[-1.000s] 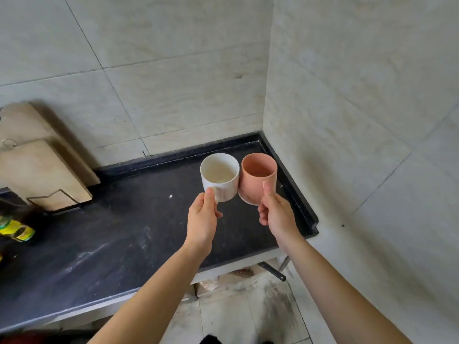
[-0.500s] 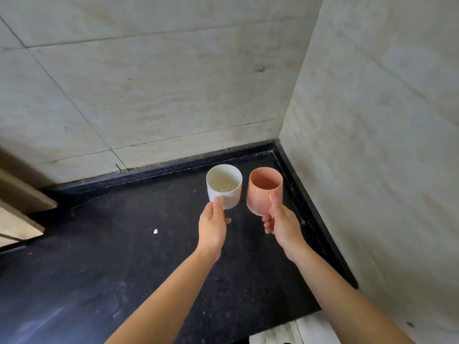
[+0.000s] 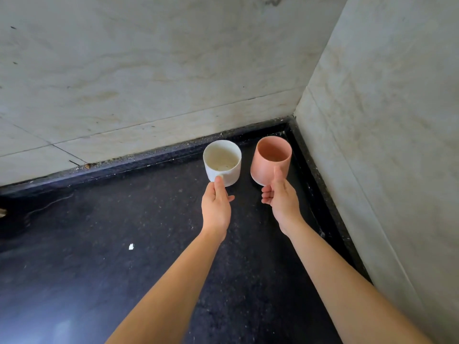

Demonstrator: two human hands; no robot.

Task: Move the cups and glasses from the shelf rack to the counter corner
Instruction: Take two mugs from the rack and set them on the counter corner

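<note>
The left hand (image 3: pixel 215 207) pinches the white cup (image 3: pixel 222 163) at its near side, with the thumb on top. The right hand (image 3: pixel 282 200) grips the pink cup (image 3: pixel 270 158), which is a little tilted. The cups are side by side, not touching, at the far right corner of the black table (image 3: pixel 111 244). Whether they rest on the table, I cannot tell.

We count two cups, one white cup (image 3: pixel 221 161) on the left and one pink cup (image 3: pixel 270 160) on the right, two hands, a left hand (image 3: pixel 215 207) and a right hand (image 3: pixel 282 198), one counter (image 3: pixel 99 244), two tiled walls, the far wall (image 3: pixel 149 70) and the right wall (image 3: pixel 385 120), and one white speck (image 3: pixel 131 247) nearer to us.
</note>
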